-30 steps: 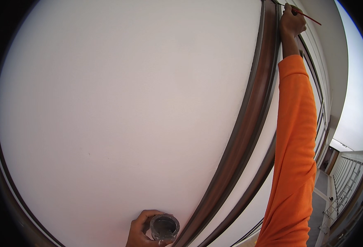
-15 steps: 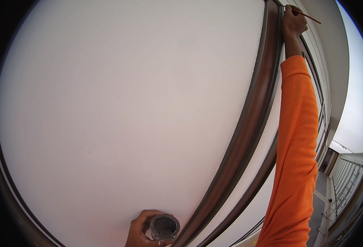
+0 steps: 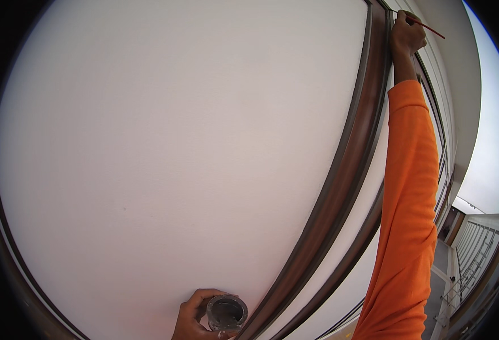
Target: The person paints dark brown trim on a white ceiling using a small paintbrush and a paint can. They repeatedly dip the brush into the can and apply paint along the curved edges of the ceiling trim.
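Observation:
My right hand [image 3: 408,35] is raised at the top right in an orange sleeve [image 3: 408,187], closed on a thin brush [image 3: 433,30] with a red handle. The brush's tip end is by the dark edge at the top of a brown trim strip [image 3: 356,163]; whether it touches is too small to tell. At the bottom centre, my left hand [image 3: 192,319] grips a small round cup [image 3: 228,297] of dark grey paint, its rim smeared, held in front of the white panel [image 3: 176,147] and close beside the trim.
A second dark strip [image 3: 340,269] runs right of the first, bending with the lens. At the far right, a corridor [image 3: 442,263] with a metal railing [image 3: 476,243] recedes, under a bright pale area [image 3: 493,141].
Over the last second my right hand and brush have shifted slightly right and down along the top of the trim. My left hand with the cup has barely moved.

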Demonstrator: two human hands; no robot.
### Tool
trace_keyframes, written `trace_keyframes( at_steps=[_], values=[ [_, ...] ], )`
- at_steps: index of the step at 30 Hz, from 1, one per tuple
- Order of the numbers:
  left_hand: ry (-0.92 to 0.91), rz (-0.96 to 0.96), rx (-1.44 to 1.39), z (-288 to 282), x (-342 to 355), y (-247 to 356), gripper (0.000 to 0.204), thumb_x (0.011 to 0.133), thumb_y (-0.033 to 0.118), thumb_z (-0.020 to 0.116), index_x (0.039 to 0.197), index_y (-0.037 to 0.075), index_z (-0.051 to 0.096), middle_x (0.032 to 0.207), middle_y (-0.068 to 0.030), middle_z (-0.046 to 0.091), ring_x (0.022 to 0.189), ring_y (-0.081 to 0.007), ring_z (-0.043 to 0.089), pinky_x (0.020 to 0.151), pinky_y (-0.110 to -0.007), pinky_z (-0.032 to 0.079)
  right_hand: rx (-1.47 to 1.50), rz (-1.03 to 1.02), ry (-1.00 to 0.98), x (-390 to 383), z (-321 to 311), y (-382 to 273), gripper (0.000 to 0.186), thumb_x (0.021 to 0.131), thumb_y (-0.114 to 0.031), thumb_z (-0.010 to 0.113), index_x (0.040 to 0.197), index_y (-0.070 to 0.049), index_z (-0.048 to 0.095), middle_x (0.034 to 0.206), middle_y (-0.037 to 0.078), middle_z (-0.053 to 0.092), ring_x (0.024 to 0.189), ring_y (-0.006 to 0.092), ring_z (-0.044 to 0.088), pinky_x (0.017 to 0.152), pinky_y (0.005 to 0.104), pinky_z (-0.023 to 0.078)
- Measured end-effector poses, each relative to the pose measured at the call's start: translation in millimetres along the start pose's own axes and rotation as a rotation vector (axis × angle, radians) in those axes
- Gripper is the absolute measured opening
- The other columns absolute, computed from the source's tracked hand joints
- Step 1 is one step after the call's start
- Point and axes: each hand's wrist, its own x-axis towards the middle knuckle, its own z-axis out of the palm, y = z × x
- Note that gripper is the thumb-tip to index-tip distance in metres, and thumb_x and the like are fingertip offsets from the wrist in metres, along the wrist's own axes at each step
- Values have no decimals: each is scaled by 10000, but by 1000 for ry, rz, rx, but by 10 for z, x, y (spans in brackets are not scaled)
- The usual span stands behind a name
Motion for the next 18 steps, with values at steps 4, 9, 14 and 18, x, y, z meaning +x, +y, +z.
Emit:
trace_keyframes(
  at_steps=[4, 9, 14, 18],
  values=[
    [-1, -26, -12, 77, 76, 129, 927, 664, 407, 960, 1382, 28, 512, 1243, -84, 632, 1143, -183, 622, 994, -333, 502, 16, -40, 35, -38, -9, 12, 336, 878, -406, 664, 1060, -156, 797, 1023, 67, 783, 1043, 280, 707, 1084, 427, 377],
    [-11, 2, -23, 72, 118, 72, 947, 662, 423, 960, 1394, 31, 503, 1252, -91, 631, 1152, -191, 623, 1000, -342, 506, 58, 33, -52, -35, -32, 61, 325, 877, -403, 675, 1047, -156, 798, 998, 66, 784, 1041, 278, 705, 1078, 429, 380],
    [-7, -12, -13, 64, 137, 59, 945, 667, 429, 958, 1392, 28, 503, 1241, -90, 637, 1137, -188, 628, 984, -335, 511, -10, 43, 34, -94, -4, 0, 318, 873, -389, 677, 1031, -141, 798, 971, 74, 783, 1033, 279, 706, 1080, 435, 384],
    [-5, -12, -13, 72, 172, 99, 938, 671, 430, 957, 1387, 27, 505, 1228, -88, 642, 1121, -184, 633, 965, -327, 515, 64, 126, -40, -137, -48, -97, 356, 861, -348, 624, 1067, -104, 781, 1096, 132, 749, 1167, 407, 560, 1032, 481, 463]
  ],
)
